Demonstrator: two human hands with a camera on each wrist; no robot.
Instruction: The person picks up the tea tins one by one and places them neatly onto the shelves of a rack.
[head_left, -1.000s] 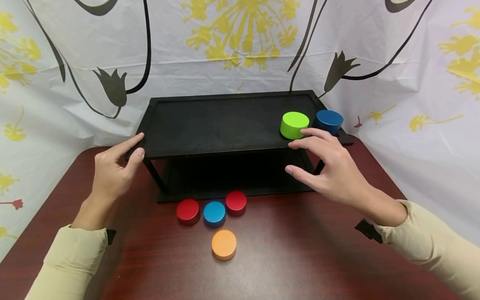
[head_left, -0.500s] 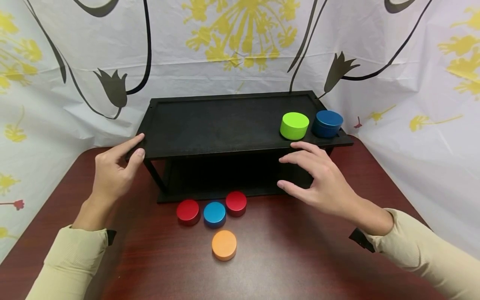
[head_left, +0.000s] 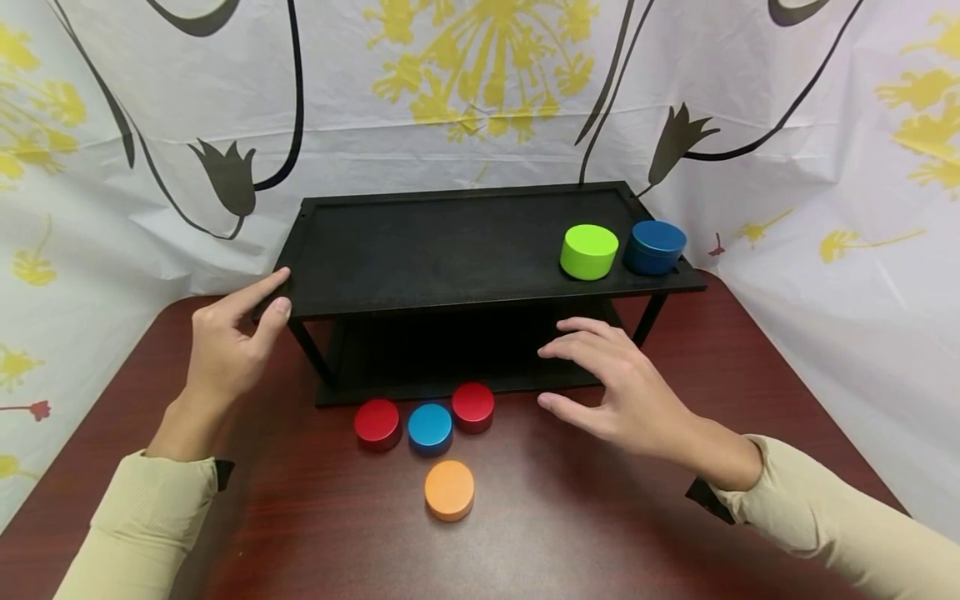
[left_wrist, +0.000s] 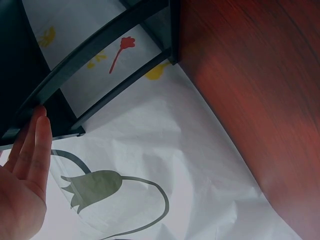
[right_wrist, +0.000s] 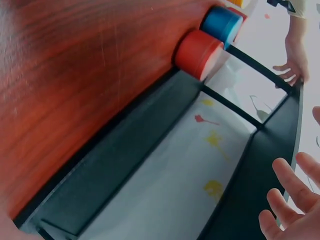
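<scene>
My left hand (head_left: 228,346) touches the left end of a black two-tier shelf (head_left: 442,250), its index fingertip on the top board and its thumb by the front corner. In the left wrist view, straight fingers (left_wrist: 37,150) meet the board's edge. Holding nothing, my right hand (head_left: 618,379) hovers in front of the shelf's right half, fingers spread and slightly bent. A lime green round tin (head_left: 589,252) and a dark blue round tin (head_left: 655,247) stand side by side on the top board's right end, above and behind that hand.
On the reddish-brown table (head_left: 322,533), before the shelf, stand a red tin (head_left: 377,425), a light blue tin (head_left: 430,429), another red tin (head_left: 472,407) and an orange tin (head_left: 449,490). A white patterned cloth (head_left: 450,150) hangs behind and at the sides.
My right hand has drawn back from beside the green tin, coming down and left to the front of the shelf. The left hand and the tins have stayed in place.
</scene>
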